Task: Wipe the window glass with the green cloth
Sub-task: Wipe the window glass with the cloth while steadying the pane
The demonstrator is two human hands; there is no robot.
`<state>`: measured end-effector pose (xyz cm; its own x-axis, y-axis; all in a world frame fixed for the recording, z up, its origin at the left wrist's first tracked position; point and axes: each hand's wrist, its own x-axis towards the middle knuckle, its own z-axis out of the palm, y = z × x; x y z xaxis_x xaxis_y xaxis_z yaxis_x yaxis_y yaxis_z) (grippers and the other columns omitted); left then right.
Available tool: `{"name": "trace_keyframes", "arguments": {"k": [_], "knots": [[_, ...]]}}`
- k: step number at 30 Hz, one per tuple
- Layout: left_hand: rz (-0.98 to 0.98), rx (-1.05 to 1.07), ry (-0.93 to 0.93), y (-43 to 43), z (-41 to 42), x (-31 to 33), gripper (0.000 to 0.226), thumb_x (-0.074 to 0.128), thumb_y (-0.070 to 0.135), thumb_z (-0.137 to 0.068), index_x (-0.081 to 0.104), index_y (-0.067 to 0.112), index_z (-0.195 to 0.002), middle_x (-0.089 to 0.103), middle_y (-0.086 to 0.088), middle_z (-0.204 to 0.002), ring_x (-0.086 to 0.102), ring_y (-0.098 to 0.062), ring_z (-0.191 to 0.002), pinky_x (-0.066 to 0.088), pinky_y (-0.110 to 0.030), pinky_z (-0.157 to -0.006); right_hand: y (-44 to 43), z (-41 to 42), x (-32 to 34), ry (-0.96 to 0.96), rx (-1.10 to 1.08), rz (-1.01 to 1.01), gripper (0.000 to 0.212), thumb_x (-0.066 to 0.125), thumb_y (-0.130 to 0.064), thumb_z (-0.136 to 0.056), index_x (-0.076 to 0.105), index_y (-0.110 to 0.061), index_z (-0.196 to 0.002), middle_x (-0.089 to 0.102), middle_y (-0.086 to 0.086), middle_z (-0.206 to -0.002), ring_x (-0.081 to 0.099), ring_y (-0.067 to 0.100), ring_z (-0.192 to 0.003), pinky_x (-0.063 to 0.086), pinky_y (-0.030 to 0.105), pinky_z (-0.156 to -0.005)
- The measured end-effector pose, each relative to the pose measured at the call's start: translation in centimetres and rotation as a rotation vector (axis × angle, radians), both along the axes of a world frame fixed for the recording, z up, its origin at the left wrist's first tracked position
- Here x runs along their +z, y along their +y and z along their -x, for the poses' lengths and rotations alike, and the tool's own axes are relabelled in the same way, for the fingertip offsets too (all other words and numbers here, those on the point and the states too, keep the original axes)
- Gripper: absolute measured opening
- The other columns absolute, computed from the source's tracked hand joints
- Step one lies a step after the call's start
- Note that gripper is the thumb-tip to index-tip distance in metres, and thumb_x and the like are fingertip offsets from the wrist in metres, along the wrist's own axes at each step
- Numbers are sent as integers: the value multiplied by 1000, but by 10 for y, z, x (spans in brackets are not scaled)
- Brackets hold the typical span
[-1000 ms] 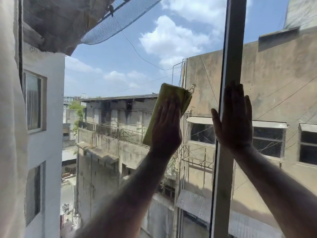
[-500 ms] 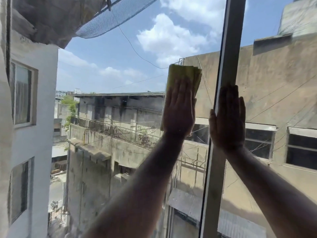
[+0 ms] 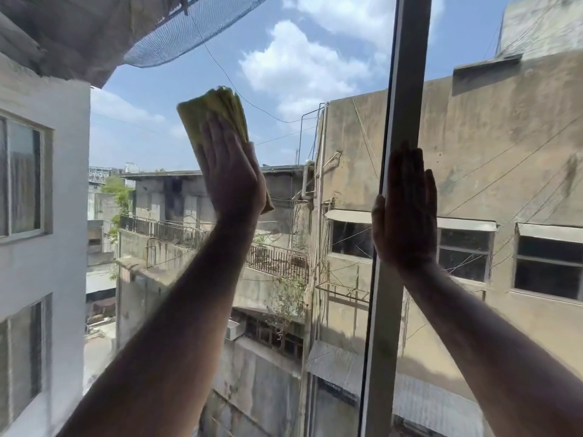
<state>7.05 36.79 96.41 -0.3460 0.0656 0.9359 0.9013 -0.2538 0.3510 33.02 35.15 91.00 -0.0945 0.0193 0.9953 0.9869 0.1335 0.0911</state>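
The window glass (image 3: 284, 74) fills the view, with sky and buildings behind it. My left hand (image 3: 232, 181) lies flat against the pane and presses a folded green cloth (image 3: 209, 113) onto it; the cloth sticks out above my fingers, tilted to the upper left. My right hand (image 3: 405, 212) rests flat with fingers together, partly over the grey vertical window frame (image 3: 407, 89) and the right pane. It holds nothing.
The grey frame bar runs from top to bottom between the two panes, right of centre. Outside are concrete buildings (image 3: 504, 152), a white building (image 3: 44, 216) at left and a dark net (image 3: 189, 33) at the top.
My left hand has slid the cloth up and then leftwards across the pane, away from the frame, tilting it to the upper left. My right hand has stayed on the frame.
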Motion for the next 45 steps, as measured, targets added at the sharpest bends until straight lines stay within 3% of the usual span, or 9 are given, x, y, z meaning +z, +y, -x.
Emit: {"name": "trace_keyframes", "arguments": {"k": [5,8,12,19,25,32,37,40,45], "knots": [[-69,-105,479,1,-77,-48,58,44,31,-109,36,1,-157,34,-18,-168,28,-32,-159,26,-50,-132,3,-2,0,-4,-9,-41,76,42,-11,-98,14,-3,-169,15,19,-179,14,32,-167,22,55,-134],[-32,-116,638,-2,-54,-110,55,51,24,-110,36,2,-158,35,-18,-167,28,-29,-159,33,-50,-128,2,-1,-2,-1,1,-53,76,44,-10,-98,16,-3,-169,16,19,-178,15,32,-167,22,55,-134],[48,-4,430,1,42,-128,57,44,28,-113,30,-1,-159,31,-22,-168,26,-32,-160,32,-52,-128,0,1,-3,0,11,-25,76,41,-9,-99,13,-3,-169,12,20,-179,11,32,-168,21,55,-135],[55,-11,-75,6,49,-1,66,22,42,-110,20,3,-163,22,-15,-173,20,-31,-162,18,-50,-133,2,2,-1,11,-7,-22,77,42,-9,-97,14,-2,-169,13,19,-179,12,32,-168,20,53,-135],[39,-108,364,0,-53,-26,75,21,57,-108,18,7,-164,18,-13,-175,14,-31,-163,15,-51,-134,2,0,-1,5,4,-39,76,41,-9,-98,14,-4,-169,14,18,-179,13,31,-168,20,52,-135],[105,-89,586,-17,-44,-99,70,37,50,-109,27,6,-162,26,-14,-172,20,-30,-162,26,-53,-131,-2,1,-1,10,29,-7,77,39,-12,-98,12,-5,-169,12,18,-179,11,31,-168,18,53,-136],[86,-148,565,-32,-33,-75,49,47,16,-100,53,9,-149,55,-15,-155,54,-33,-141,51,-52,-109,-2,2,-1,19,26,9,78,40,-13,-98,11,-5,-170,12,18,-179,11,31,-168,18,53,-136],[68,-156,527,-39,-30,-63,46,41,14,-96,68,14,-132,56,-18,-151,57,-35,-135,55,-51,-102,-2,1,0,12,17,23,77,38,-15,-98,11,-5,-170,11,17,-180,10,31,-168,18,53,-136],[122,-164,219,-44,-37,-54,50,59,-6,-94,56,10,-141,50,-25,-150,54,-38,-135,59,-48,-102,-3,1,0,8,-1,32,77,37,-16,-97,13,-2,-169,12,18,-179,11,32,-168,21,55,-134]]}}
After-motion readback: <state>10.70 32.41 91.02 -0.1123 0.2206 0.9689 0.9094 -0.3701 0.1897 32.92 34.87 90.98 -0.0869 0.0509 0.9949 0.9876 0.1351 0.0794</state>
